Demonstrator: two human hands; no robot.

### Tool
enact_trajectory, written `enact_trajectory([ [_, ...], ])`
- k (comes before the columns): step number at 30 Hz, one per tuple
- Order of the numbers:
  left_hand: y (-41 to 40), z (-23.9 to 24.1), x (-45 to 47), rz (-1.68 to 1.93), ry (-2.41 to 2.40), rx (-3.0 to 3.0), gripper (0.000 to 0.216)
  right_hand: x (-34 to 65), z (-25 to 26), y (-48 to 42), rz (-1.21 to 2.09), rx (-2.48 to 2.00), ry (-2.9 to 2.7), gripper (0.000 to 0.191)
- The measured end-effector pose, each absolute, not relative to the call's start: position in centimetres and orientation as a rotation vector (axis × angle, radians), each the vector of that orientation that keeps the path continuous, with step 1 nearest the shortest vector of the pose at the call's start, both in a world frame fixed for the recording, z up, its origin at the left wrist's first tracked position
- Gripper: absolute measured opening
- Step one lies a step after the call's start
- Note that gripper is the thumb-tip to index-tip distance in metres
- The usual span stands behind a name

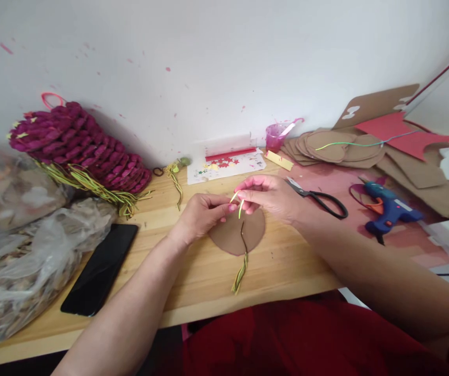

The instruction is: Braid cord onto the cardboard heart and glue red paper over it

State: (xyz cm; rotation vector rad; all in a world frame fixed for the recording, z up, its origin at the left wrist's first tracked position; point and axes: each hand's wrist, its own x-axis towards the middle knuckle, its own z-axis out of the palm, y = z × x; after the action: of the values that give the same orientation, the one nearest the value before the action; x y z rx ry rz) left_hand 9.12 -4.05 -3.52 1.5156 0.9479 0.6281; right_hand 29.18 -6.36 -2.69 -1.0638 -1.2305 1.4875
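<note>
Fingers [221, 210] of the left hand [199, 218] and right hand [274, 197] are closed in narrow pinches on a yellow string [240, 211], held above a cardboard disc [234, 240]. Below the fingers, a tassel [240, 277] is already gathered on a brown cord [243, 241]; the string is judged not yet fastened. Its loose end is pointed down towards the wearer, the long axis slightly slanted.

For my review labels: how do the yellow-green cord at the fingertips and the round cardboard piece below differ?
Color: the yellow-green cord is bright, the cardboard piece dull brown. Shape: the cord is thin, the cardboard broad and rounded. Pose: the cord is held up by the left hand and right hand; the cardboard lies flat on the table. Both are partly hidden by the hands.
</note>
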Motion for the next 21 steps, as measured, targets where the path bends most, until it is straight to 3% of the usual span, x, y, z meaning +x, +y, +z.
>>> enact_trajectory([
  [13,-5.0,-3.3,9.9,0.595,0.931,1.391,0.031,29.0,-2.7,-6.4,1.641,-0.981,-0.928,0.018],
  [21,-5.2,-3.2,10.3,0.529,0.941,1.333,0.031,28.9,-3.1,-6.3,1.66,-0.949,-1.012,0.018],
])
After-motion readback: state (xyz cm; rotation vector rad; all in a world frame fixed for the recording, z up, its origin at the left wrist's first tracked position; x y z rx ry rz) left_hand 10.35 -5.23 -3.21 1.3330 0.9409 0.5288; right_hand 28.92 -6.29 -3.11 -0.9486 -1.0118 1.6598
